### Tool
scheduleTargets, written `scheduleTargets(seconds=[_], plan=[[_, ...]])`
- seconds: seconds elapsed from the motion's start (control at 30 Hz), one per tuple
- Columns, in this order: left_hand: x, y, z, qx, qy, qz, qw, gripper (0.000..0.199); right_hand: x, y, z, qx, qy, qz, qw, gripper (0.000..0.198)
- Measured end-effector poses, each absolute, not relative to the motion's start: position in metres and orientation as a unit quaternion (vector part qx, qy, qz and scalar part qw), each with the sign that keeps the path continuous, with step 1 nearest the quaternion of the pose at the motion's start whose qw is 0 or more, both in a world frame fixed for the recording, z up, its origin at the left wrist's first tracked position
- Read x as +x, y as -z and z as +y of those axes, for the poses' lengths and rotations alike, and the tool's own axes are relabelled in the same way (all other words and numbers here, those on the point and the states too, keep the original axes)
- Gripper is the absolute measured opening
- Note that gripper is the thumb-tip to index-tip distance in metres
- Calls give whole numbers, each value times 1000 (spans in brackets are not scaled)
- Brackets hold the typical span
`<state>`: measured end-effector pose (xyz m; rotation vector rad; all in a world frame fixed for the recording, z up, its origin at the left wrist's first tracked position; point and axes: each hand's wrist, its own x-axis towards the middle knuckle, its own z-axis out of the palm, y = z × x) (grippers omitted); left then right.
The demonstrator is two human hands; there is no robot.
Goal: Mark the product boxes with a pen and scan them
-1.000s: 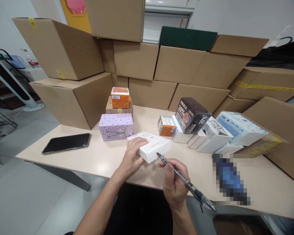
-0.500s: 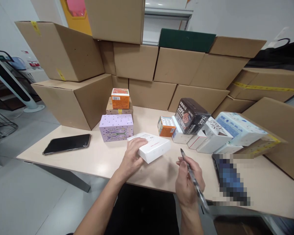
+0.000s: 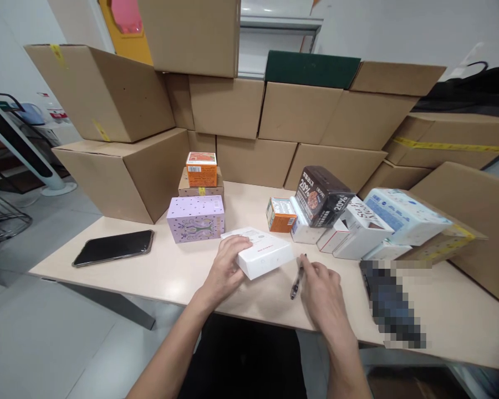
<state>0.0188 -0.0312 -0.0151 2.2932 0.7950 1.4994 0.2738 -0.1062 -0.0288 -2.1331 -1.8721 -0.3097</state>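
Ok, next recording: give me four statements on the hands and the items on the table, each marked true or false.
1. The left hand touches the white box. True.
2. The pen is at the left hand. False: it is at the right hand, though whether the fingers grip it is unclear.
3. At the back left, an orange box sits on a brown box. True.
4. The phone lies on top of the purple box. False: it lies on the table, left of that box.

Both forearms (image 3: 178, 349) are bare down to the fingers (image 3: 236, 244), and the clothing (image 3: 243, 360) below (seemingly plain) is black.
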Motion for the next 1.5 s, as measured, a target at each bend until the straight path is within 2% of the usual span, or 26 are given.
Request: scheduleTargets(seconds=[0.1, 0.2, 0.3, 0.4, 0.5, 0.63, 0.73, 0.9, 1.03, 1.2, 1.33, 1.5], plan=[[19, 17, -31, 799, -515, 279, 134, 50, 294, 23, -131, -780, 175, -564, 207, 50], [20, 19, -31, 802, -503, 298, 122, 50, 320, 15, -158, -859, 194, -418, 225, 74], [21, 20, -31, 803, -489, 323, 109, 49, 347, 16, -170, -918, 96, -335, 190, 96], [21, 21, -31, 803, -489, 322, 113, 50, 367, 24, -167, -932, -5, -333, 143, 104], [20, 21, -31, 795, -505, 312, 126, 52, 370, 30, -160, -938, 1, -317, 142, 99], [20, 20, -31, 788, -508, 320, 134, 53, 360, 32, -161, -930, 35, -316, 183, 92], [20, 19, -31, 788, -508, 322, 131, 53, 352, 35, -169, -906, 44, -361, 218, 96], [23, 17, -28, 774, -518, 330, 151, 51, 325, 40, -178, -835, -14, -418, 357, 105], [25, 8, -27, 746, -514, 373, 203, 49, 289, 37, -176, -784, -54, -411, 463, 98], [19, -11, -30, 700, -509, 412, 286, 41, 255, 32, -169, -709, -87, -436, 547, 88], [6, -21, -25, 648, -540, 434, 316, 43, 236, 31, -161, -653, -109, -475, 579, 87], [-9, -25, -11, 637, -540, 452, 314, 46, 212, 28, -146, -614, -101, -528, 578, 82]])
